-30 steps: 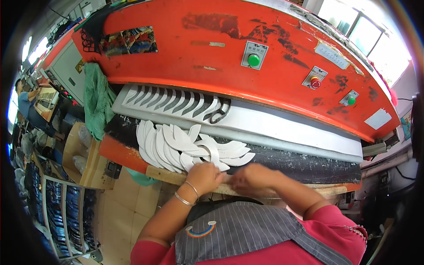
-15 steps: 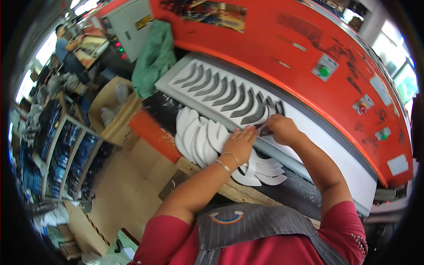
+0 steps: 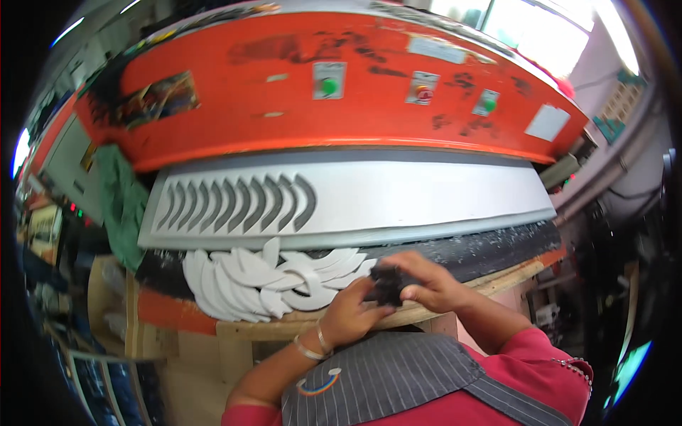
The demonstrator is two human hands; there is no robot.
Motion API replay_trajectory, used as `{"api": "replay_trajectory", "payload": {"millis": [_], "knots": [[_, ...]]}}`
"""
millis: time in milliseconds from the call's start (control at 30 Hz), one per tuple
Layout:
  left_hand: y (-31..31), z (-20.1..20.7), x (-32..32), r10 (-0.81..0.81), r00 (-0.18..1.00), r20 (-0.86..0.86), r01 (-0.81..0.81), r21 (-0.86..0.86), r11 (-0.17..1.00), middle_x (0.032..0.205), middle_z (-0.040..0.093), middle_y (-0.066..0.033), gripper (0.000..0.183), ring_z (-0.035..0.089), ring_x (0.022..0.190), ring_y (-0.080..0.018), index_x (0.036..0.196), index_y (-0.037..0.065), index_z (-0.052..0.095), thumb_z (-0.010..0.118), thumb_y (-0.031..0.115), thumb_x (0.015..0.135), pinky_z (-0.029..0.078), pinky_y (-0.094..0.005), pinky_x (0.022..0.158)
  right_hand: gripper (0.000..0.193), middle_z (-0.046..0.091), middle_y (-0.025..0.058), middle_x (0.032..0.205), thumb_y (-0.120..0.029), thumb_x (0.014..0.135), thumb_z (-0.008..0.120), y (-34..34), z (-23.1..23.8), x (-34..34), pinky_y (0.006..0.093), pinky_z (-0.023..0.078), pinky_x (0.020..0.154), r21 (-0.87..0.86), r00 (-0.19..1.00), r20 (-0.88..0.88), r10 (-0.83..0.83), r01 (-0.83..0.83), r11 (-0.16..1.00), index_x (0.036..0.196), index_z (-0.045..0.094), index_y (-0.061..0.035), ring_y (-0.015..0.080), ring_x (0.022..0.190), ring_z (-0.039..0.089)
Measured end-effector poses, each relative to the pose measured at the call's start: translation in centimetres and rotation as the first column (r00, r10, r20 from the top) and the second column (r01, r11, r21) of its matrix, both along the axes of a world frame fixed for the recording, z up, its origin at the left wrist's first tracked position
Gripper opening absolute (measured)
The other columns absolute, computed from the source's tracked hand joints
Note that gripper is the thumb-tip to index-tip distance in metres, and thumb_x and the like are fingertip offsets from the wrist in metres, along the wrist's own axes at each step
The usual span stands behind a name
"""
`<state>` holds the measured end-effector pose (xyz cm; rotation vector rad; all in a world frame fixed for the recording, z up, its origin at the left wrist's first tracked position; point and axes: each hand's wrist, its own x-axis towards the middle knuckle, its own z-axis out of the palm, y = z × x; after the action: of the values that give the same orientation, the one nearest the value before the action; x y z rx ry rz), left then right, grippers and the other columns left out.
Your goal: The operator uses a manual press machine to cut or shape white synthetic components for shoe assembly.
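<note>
Both my hands are in front of the black work surface's near edge, closed around a small dark blocky object [image 3: 387, 285]; motion blur hides its exact kind. My left hand [image 3: 350, 310] grips its left side and lower edge, while the fingers and thumb of my right hand [image 3: 428, 282] hold the other side. Just left of them lies a heap of white curved foam-like pieces [image 3: 231, 280], overlapping one another. Behind the heap a long white sheet [image 3: 426, 190] rests on a grey board. A row of dark crescent-shaped cut-outs [image 3: 240, 202] runs across its left part.
A large red machine beam [image 3: 241, 85] spans the back, with green buttons [image 3: 328, 86] and a red one [image 3: 424, 93]. Green cloth [image 3: 119, 199] hangs at its left end. The black surface [image 3: 490, 245] has a wooden front edge [image 3: 497, 284] and scattered white scraps.
My view has swung to the right. My left hand has left the white pieces and my right hand the sheet; both are now together at the front, around the dark object.
</note>
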<state>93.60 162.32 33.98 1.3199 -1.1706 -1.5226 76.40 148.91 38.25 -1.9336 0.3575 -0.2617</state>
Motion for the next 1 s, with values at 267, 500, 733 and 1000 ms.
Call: {"api": "replay_trajectory", "payload": {"millis": [267,500,733,1000], "knots": [[2.3,-1.4,-2.4,0.143,0.985,0.101,-0.126,-0.164,0.978,0.104,0.066,-0.0106,0.044,0.063,0.097,-0.0201,0.109,0.005,0.063,0.079,0.028,0.076,0.048,-0.0317,0.084,0.031,0.066,0.0160,0.087,-0.018,0.085,0.064,1.4,-4.8,-3.1,0.0356,0.052,0.068,0.190,0.978,0.061,0.201,-0.209,0.959,0.110,0.054,-0.0031,0.0272,0.077,0.066],[-1.0,-3.1,-5.6,0.027,0.996,0.085,-0.017,-0.117,0.993,0.099,0.064,-0.0070,0.035,0.060,0.083,-0.0143,0.108,-0.003,0.059,0.075,0.002,0.077,0.050,-0.0274,0.071,0.039,0.064,0.0168,0.077,-0.010,0.081,0.064,0.8,-10.4,-5.0,0.0376,0.050,0.060,0.089,0.988,0.154,-0.010,-0.004,0.996,0.116,0.050,-0.0044,0.0322,0.067,0.065],[-6.7,-4.2,-11.9,0.425,0.879,-0.219,-0.422,0.060,0.905,0.094,0.064,-0.0106,0.024,0.062,0.083,-0.0179,0.105,-0.005,0.060,0.068,0.000,0.082,0.052,-0.0304,0.068,0.035,0.058,0.0028,0.113,-0.014,0.095,0.054,-5.1,-9.7,-9.6,0.0262,0.042,0.093,0.664,0.965,0.262,0.001,-0.181,0.726,0.126,0.050,0.0018,0.0101,0.106,0.050],[-12.3,-7.4,-14.9,0.500,0.864,0.068,-0.490,-0.120,0.863,0.090,0.066,-0.0117,0.029,0.063,0.081,-0.0195,0.101,-0.003,0.061,0.060,0.024,0.093,0.049,-0.0325,0.074,0.038,0.063,0.0145,0.078,-0.040,0.096,0.053,-6.6,-12.5,-10.6,0.0355,0.049,0.067,0.336,0.807,0.196,-0.557,0.478,0.811,0.101,0.058,-0.0029,0.0228,0.077,0.065]]}}
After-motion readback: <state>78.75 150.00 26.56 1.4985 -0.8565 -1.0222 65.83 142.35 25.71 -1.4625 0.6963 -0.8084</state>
